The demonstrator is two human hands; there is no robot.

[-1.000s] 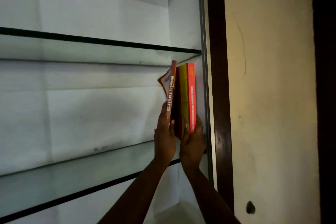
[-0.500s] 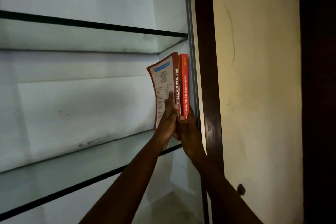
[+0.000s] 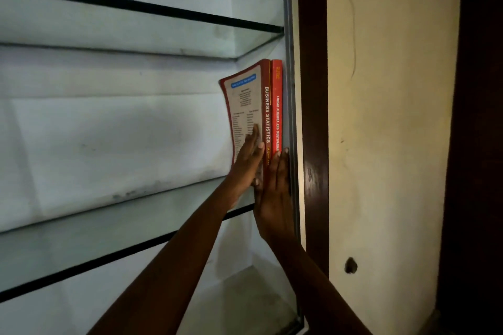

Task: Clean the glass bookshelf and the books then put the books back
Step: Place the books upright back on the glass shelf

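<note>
Pale wall [image 3: 389, 144], dark wooden frame [image 3: 311, 117] right of fingers. Glass shelf [image 3: 109, 231] beneath. Left hand [image 3: 246, 166] flat, fingers straight, together, on Business Statistics book [image 3: 266, 106] cover, likely stopping lean. Right hand [image 3: 275, 198], fingers straight, together, against spines, probably pushing Linear Algebra book [image 3: 277, 106] flush. Both books upright above fingertips.

Two books are in view, side by side at the far right: the Business Statistics book [image 3: 266, 117] on the left and the red Linear Algebra book [image 3: 277, 106] on the right. There are two glass shelves, the upper glass shelf [image 3: 136, 32] and the lower glass shelf [image 3: 109, 231]. Two hands show, the left hand [image 3: 246, 163] and the right hand [image 3: 275, 198]. One dark wooden frame [image 3: 313, 117] stands at the right, and the wall beyond has one dark hole [image 3: 350, 265].
</note>
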